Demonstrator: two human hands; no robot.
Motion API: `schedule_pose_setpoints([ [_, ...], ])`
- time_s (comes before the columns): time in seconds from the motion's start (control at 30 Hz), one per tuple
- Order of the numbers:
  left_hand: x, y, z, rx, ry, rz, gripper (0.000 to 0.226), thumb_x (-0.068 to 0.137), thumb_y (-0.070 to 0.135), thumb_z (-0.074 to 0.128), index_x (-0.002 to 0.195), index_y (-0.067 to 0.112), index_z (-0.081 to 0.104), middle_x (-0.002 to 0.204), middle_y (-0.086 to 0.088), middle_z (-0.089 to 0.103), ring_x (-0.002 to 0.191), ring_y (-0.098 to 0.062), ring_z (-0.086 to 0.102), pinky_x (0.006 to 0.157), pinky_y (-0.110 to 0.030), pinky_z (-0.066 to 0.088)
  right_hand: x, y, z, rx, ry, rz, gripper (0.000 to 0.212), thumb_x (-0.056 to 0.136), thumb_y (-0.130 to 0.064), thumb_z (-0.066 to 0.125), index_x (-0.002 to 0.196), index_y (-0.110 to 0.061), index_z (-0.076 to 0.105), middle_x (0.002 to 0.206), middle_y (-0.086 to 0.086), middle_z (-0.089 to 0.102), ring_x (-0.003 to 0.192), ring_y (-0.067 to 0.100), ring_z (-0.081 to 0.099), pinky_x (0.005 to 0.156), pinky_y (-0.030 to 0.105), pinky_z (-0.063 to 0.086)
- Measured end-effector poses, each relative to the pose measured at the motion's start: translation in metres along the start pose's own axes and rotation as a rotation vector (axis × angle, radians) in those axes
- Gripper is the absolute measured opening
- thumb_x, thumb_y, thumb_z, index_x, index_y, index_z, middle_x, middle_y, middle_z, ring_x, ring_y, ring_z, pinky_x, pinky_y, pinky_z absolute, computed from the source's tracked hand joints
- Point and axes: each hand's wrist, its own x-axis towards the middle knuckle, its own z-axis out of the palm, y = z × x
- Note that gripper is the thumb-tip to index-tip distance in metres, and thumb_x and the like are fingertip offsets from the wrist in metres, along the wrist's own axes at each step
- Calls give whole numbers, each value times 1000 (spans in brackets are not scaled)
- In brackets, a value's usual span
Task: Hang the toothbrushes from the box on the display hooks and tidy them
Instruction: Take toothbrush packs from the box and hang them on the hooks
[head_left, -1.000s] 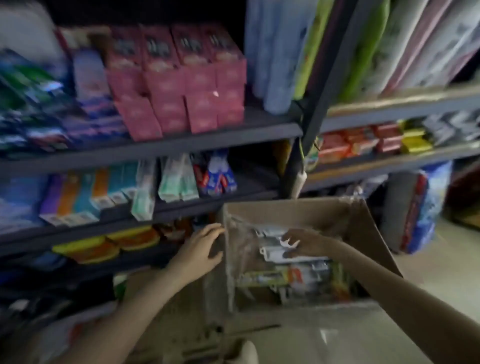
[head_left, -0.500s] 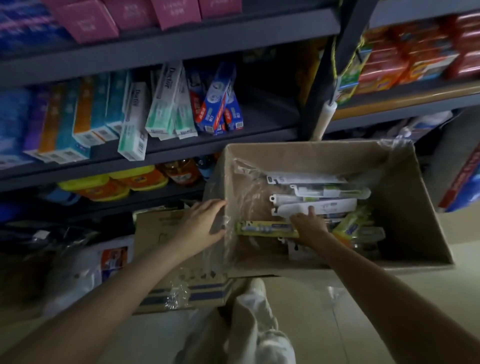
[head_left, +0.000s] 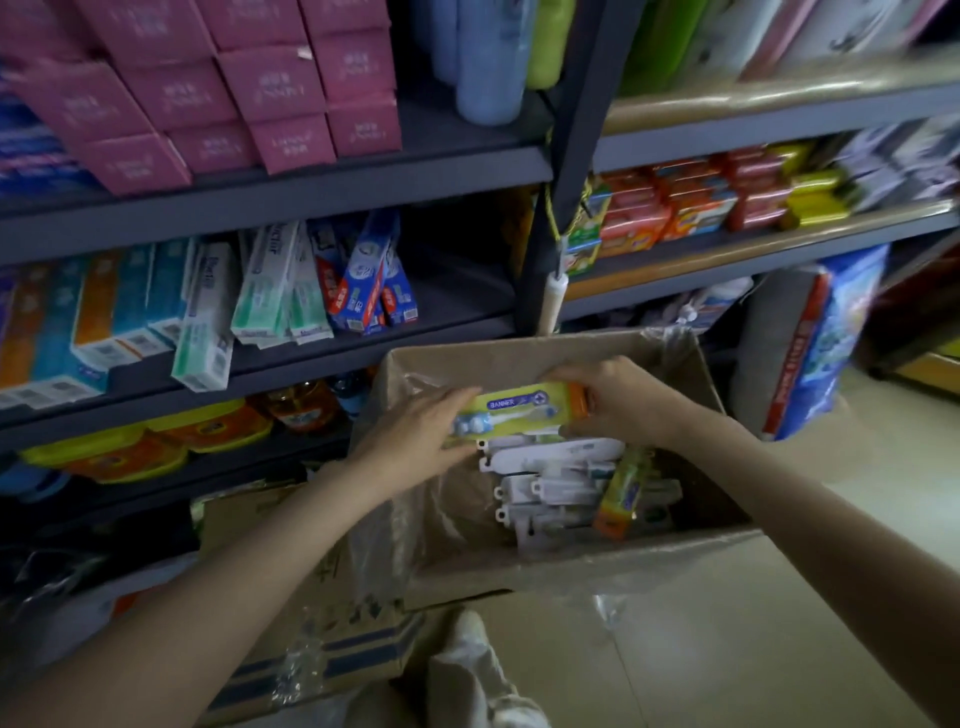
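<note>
A yellow toothbrush pack (head_left: 524, 410) with a blue label is held level above the open cardboard box (head_left: 545, 571). My left hand (head_left: 415, 441) grips its left end, where the brush head shows. My right hand (head_left: 618, 402) grips its right, orange end. Below them in the box lie several white toothbrush packs (head_left: 550, 483) and one more yellow and orange pack (head_left: 621, 493). A clear plastic liner (head_left: 415, 519) lines the box. No display hooks are in view.
Dark metal shelves (head_left: 311, 182) stand behind the box, with pink boxes (head_left: 208, 93) above, toothpaste cartons (head_left: 208, 306) in the middle and soap bars (head_left: 691, 202) to the right. A second carton (head_left: 322, 613) sits at lower left. A blue bag (head_left: 826, 343) leans at right.
My right hand has lifted a yellow pack out of the pile. My left hand left the box edge and took hold of the pack's other end. The view tilted up.
</note>
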Motion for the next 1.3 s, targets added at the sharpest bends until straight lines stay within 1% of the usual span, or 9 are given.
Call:
schedule_pose_setpoints([
  [0.13,8,3,2,-10,-47,-137,41,83,34,64,118,21,48,109,-1,62,95,-21,59,73,-36,48,-6,47,14,145,30,236,66,74,-16,77,132,-11,46,114,0,45,102,15,50,88,22,42],
  [0.23,1,-7,20,-114,-83,-225,36,80,34,67,108,21,50,99,5,62,85,-15,59,64,-31,44,-30,98,74,-269,-345,245,65,74,-15,72,134,-21,47,139,7,39,127,27,43,98,39,43],
  [0.33,-7,-17,36,-131,-129,-265,41,80,33,69,114,20,50,102,3,61,84,-13,56,55,-23,35,-46,117,128,-606,-490,104,66,41,-29,89,104,-33,70,127,9,55,100,32,64,65,45,57],
  [0.47,-9,-25,44,-211,-99,-312,43,80,32,69,116,17,52,103,-1,62,91,-19,59,66,-29,41,-36,112,144,-587,-432,112,55,24,-31,90,77,-27,75,94,9,71,76,29,68,54,35,54],
  [0.6,-2,-25,39,-278,-31,-315,34,81,23,69,110,12,56,100,-2,64,92,-21,59,71,-31,42,-5,86,126,-112,-244,442,40,87,-32,61,122,-13,54,119,13,59,110,29,57,88,36,43],
  [0.77,-6,-30,8,-535,105,-331,26,81,14,69,102,20,55,97,-1,64,89,-20,61,73,-31,46,32,25,67,800,317,437,17,84,-17,68,75,-18,53,69,0,59,66,13,56,65,29,43],
  [0.9,-27,-33,-44,-833,190,-264,33,80,9,68,98,30,51,95,3,64,89,-19,63,72,-31,51,53,-45,10,1362,424,330,12,87,-12,60,78,-14,52,64,2,66,62,18,66,64,36,53],
  [1.13,-109,-73,-151,-900,386,-19,34,79,-5,62,97,22,52,68,3,67,57,-7,63,58,-20,53,94,-186,-36,1249,559,123,17,84,-7,63,74,-13,50,49,0,54,42,15,52,50,30,44],
  [1.3,-191,-124,-237,-811,662,5,26,88,4,55,95,27,45,78,1,57,52,2,56,53,-15,47,142,-312,-58,1213,460,-56,12,77,-8,57,83,-16,50,66,2,53,56,15,53,56,29,45],
])
